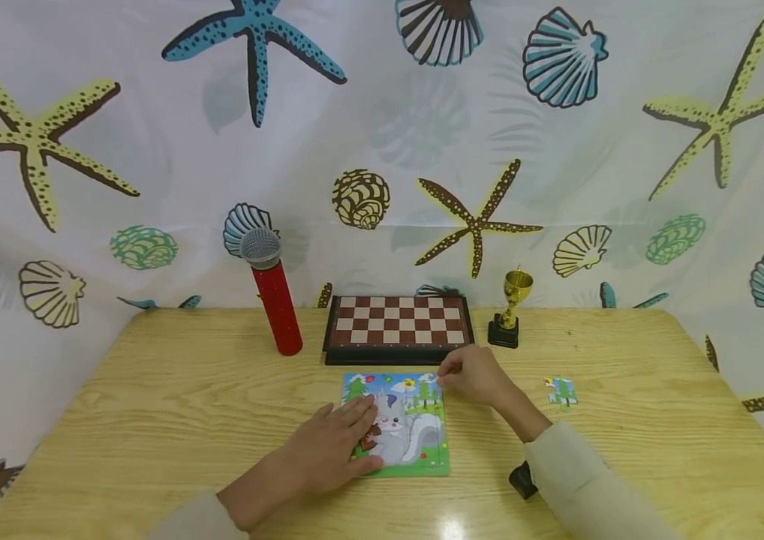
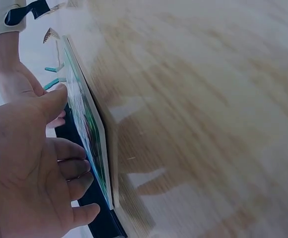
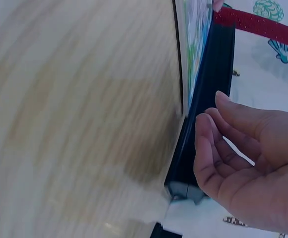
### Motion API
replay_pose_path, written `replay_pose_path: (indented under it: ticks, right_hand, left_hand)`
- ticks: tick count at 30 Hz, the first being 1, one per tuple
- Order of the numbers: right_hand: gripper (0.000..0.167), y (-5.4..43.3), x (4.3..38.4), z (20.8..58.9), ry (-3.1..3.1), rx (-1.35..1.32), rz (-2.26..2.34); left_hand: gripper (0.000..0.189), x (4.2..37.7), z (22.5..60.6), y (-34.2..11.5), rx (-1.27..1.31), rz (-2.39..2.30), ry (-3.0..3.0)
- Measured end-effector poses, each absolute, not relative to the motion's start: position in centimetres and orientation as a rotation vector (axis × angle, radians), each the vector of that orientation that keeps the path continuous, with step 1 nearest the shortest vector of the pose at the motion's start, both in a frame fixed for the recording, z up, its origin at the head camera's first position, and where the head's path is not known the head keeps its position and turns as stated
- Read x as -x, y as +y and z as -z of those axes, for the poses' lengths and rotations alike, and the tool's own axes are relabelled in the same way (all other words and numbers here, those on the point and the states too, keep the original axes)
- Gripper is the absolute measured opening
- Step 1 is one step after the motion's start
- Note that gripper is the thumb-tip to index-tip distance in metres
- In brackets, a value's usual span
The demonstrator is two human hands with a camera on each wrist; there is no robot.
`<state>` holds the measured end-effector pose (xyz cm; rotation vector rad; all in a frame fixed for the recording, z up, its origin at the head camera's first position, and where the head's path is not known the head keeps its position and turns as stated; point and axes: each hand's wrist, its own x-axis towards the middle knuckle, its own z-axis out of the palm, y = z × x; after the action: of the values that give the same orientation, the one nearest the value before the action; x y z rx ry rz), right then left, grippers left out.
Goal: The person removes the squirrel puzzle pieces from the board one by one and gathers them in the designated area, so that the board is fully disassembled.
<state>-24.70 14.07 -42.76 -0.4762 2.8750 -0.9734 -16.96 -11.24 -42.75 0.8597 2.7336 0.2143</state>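
Note:
A squirrel jigsaw puzzle [image 1: 416, 420] lies flat on the wooden table in the head view. My left hand [image 1: 335, 442] rests on its left side, fingers extended over the picture. By the puzzle's upper right corner is my right hand [image 1: 475, 373], its fingers bent. In the right wrist view, thumb and fingers of the right hand [image 3: 248, 148] stand apart with nothing visible between them, beside the puzzle's edge [image 3: 183, 64]. A loose puzzle part with a green tree [image 1: 565, 393] lies farther right on the table.
Behind the puzzle lies a brown-and-white chessboard [image 1: 398, 322]. A red microphone [image 1: 277, 300] stands left of it, a gold trophy cup [image 1: 510, 304] right of it. A patterned cloth [image 1: 368, 112] hangs behind the table [image 1: 172, 390].

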Motion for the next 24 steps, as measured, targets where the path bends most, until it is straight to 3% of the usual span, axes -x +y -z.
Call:
replay_pose_path:
  ticks: [24]
  right_hand:
    - [0.006,9.5,24.2,43.8,2.768,0.439,1.057]
  left_hand:
    - [0.071,17.2,42.9,-10.9,-0.895,-0.043,2.709]
